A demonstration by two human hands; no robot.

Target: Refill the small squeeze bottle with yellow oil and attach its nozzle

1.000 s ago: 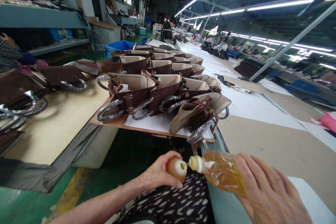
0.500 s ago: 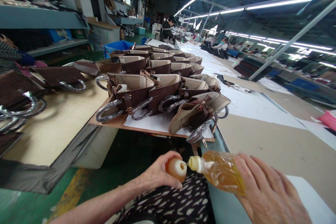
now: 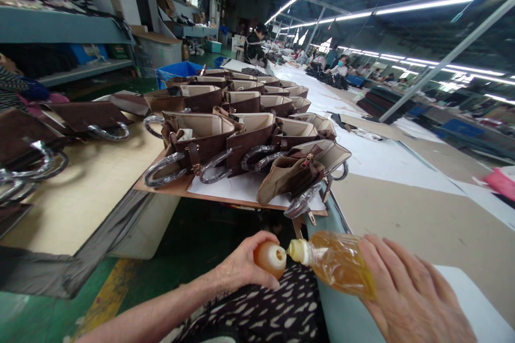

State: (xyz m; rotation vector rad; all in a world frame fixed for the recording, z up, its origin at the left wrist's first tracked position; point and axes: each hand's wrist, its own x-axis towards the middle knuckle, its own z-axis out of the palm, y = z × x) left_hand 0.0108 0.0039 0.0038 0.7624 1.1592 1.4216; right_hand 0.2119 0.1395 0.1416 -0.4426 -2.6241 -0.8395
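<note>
My left hand [image 3: 240, 267] is closed around a small round orange bottle [image 3: 269, 258] with an open white mouth, held low over my lap. My right hand [image 3: 406, 292] grips a larger clear plastic bottle of amber liquid [image 3: 340, 264], tipped sideways. Its white nozzle [image 3: 296, 251] touches the small bottle's mouth. Both bottles hang just off the table's near edge [image 3: 338, 300], above my black-and-white patterned clothing [image 3: 265, 311].
Rows of brown handbags [image 3: 209, 136] with plastic-wrapped handles stand on a board ahead; one tan bag [image 3: 292, 174] leans at its near corner. More bags [image 3: 24, 139] lie on the left table. A long paper-covered table [image 3: 402, 198] runs right. People work far back.
Both hands and bottles stay as they were, nozzle against mouth. The view has only drifted slightly.
</note>
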